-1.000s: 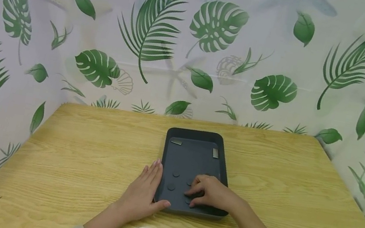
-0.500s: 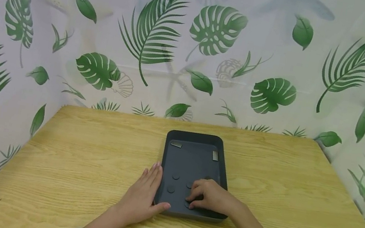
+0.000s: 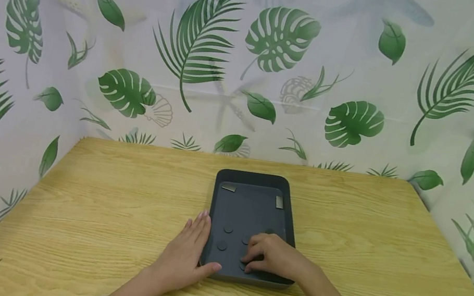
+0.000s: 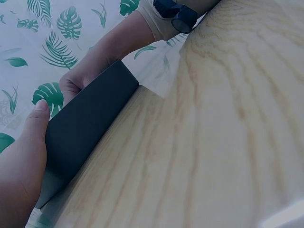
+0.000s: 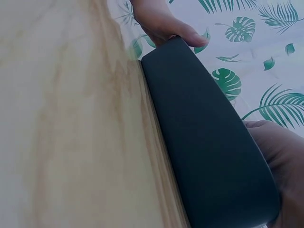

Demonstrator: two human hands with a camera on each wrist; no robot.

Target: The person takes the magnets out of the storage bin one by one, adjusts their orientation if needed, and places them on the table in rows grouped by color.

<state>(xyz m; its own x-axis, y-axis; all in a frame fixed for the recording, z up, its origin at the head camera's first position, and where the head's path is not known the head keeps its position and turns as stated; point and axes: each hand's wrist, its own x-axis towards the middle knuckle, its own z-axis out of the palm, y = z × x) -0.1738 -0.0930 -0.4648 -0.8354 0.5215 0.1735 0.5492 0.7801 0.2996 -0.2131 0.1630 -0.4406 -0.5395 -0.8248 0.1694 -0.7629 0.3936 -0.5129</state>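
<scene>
Right hand (image 3: 271, 255), fingers curled, pinched the nearest dark disc (image 3: 241, 266), just left of its fingertips at the near end of the tray (image 3: 242, 279); left hand (image 3: 181, 252), farther off, lay straight-fingered against its left side.

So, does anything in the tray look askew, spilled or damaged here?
Slightly: at the far end of the tray, the left metallic piece lies at a slant, turned differently from the right metallic piece. I see no spill or damage, though the right hand hides part of the floor.
</scene>
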